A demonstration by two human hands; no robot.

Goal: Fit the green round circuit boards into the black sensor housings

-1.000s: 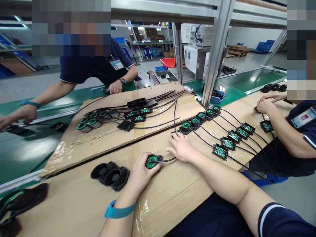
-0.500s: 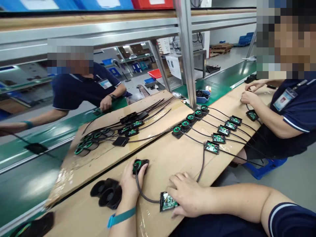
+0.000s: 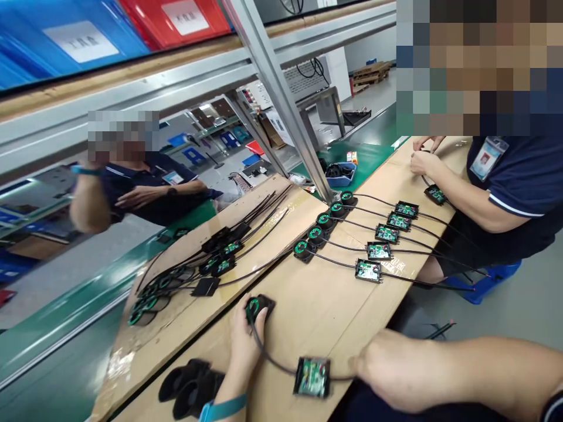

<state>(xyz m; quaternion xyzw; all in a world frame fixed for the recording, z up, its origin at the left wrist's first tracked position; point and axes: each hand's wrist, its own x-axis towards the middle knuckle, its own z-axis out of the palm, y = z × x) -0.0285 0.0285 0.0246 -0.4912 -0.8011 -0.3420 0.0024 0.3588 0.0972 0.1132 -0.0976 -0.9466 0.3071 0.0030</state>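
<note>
On the left, two loose black plastic cups (image 3: 189, 390) lie by my wrist on the cardboard-covered desk (image 3: 334, 319). My left hand (image 3: 243, 340) is wrapped around a black round housing with a green ring-shaped circuit (image 3: 264, 303), thumb in front, near the desk's far edge. From it a black cable (image 3: 275, 364) curves to a black rectangular tray with a green board (image 3: 313, 377), lying by the near edge. I judge the step to be straightening this unit; the next move calls for steadying the housing while the tail is drawn out, much like the row of five wired units (image 3: 324, 221) farther right. My blurred right hand (image 3: 396, 369) is curled narrow on the tray's outgoing cable (image 3: 343, 378); how firmly, I cannot tell.
</note>
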